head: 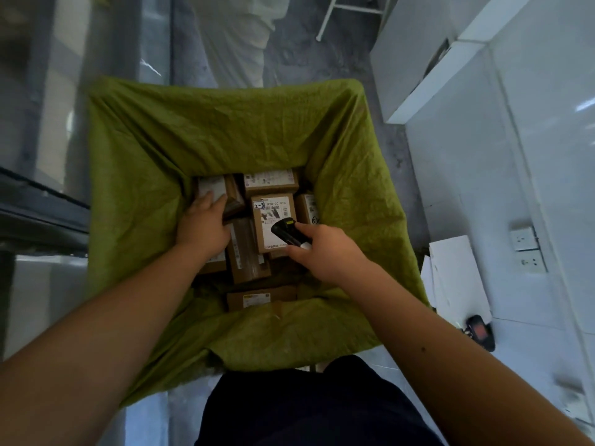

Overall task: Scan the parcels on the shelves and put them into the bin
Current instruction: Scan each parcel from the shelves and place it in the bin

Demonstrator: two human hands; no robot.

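Note:
A bin lined with a green bag (pixel 135 149) stands in front of me, with several brown cardboard parcels lying at its bottom. My left hand (pixel 206 220) reaches down into the bin and its fingers grip the near edge of a parcel with a white label (pixel 214 185) at the back left. My right hand (pixel 322 249) holds a black handheld scanner (pixel 285 233) over a labelled parcel (pixel 273 210) in the middle of the pile. Both forearms stretch down from the bottom of the view.
White shelving or cabinets (pixel 483 123) rise on the right, with wall sockets (pixel 528 249), white sheets of paper (pixel 457 278) and a dark device (pixel 481 333) on the floor beside the bin. Glass and metal framing (pixel 42 204) runs along the left. Grey floor lies beyond the bin.

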